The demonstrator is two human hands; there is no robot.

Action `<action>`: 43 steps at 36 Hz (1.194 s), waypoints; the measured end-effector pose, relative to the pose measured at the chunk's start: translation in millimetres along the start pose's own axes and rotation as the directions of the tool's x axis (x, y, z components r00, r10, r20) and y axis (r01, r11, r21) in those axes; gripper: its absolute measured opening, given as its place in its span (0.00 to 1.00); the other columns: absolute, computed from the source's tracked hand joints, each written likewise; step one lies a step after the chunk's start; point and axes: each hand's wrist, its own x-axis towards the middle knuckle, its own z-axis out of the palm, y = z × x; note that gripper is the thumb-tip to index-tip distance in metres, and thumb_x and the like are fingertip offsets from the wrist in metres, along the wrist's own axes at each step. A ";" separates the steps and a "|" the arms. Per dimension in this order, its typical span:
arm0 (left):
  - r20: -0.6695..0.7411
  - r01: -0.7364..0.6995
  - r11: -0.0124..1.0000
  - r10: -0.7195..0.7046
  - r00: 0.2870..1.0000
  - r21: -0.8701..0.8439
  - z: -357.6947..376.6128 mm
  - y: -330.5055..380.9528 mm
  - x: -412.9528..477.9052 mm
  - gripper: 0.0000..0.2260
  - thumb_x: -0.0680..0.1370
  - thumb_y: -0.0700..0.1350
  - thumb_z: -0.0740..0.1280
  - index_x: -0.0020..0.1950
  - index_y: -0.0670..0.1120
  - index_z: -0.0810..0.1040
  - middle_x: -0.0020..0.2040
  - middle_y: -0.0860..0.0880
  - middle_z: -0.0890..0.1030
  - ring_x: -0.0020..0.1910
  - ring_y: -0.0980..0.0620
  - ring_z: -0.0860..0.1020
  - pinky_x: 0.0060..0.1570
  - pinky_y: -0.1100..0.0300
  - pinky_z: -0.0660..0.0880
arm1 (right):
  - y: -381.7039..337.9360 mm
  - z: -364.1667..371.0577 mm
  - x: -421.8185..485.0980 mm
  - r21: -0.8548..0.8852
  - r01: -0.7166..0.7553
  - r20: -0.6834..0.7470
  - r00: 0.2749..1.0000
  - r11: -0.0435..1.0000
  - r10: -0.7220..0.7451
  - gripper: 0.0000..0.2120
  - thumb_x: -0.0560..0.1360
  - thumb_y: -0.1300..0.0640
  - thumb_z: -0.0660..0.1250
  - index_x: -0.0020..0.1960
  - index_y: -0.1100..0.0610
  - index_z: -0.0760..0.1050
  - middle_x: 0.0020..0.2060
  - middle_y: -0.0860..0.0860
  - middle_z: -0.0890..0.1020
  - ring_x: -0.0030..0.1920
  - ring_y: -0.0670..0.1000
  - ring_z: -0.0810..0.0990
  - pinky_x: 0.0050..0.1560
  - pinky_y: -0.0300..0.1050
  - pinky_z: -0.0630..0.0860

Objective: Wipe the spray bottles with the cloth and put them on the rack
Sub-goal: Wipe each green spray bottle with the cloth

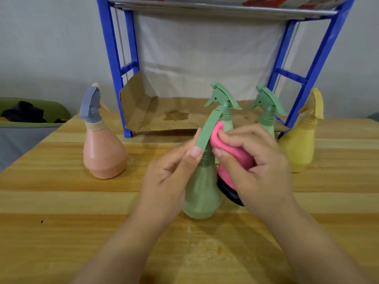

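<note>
Four spray bottles stand upright: a near green bottle [202, 193] on the table [61, 201], a second green bottle [266, 111] by the rack [111, 58], a pink bottle [104, 154] and a yellow bottle [299, 144]. There is one cloth [229, 152]. The left hand [170, 173] pinches the near green bottle's trigger. The right hand [260, 160] grips the cloth against its neck, and something dark, perhaps fabric, hangs below. Cardboard [164, 115] lines the rack.
</note>
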 end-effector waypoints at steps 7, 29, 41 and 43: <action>-0.013 -0.002 0.997 0.003 1.000 0.082 -3.5 -3.2 -1.0 0.16 0.78 0.52 0.59 0.58 0.47 0.79 0.58 0.57 0.81 0.60 0.58 0.78 0.58 0.65 0.74 | -6.1 3.9 -8.9 -0.023 0.209 0.045 0.977 0.978 -0.208 0.09 0.71 0.69 0.71 0.52 0.67 0.81 0.43 0.57 0.80 0.44 0.49 0.79 0.46 0.38 0.77; -0.011 -0.023 0.997 0.024 1.000 0.070 -3.8 -2.9 2.2 0.16 0.73 0.45 0.71 0.59 0.57 0.79 0.58 0.58 0.81 0.61 0.57 0.77 0.58 0.64 0.74 | -0.7 5.7 -9.9 -0.010 -0.015 -0.043 0.999 1.000 0.015 0.09 0.73 0.61 0.72 0.52 0.61 0.82 0.42 0.53 0.79 0.41 0.45 0.78 0.42 0.32 0.73; -0.070 -0.021 0.988 0.032 0.997 0.155 -4.4 -2.3 0.9 0.14 0.75 0.39 0.67 0.59 0.49 0.79 0.55 0.55 0.83 0.58 0.56 0.79 0.56 0.61 0.76 | -6.1 3.6 -13.8 0.249 -0.092 0.056 0.995 0.964 0.080 0.14 0.72 0.63 0.70 0.58 0.60 0.78 0.46 0.47 0.79 0.48 0.43 0.79 0.50 0.34 0.74; -0.059 -0.025 0.988 0.035 0.998 0.150 -4.5 -0.4 1.3 0.14 0.73 0.42 0.68 0.58 0.51 0.79 0.54 0.56 0.83 0.56 0.57 0.80 0.54 0.64 0.76 | -7.7 5.6 -13.6 0.217 -0.013 0.040 0.999 0.976 0.004 0.15 0.73 0.64 0.69 0.59 0.62 0.76 0.46 0.49 0.78 0.48 0.44 0.79 0.50 0.35 0.75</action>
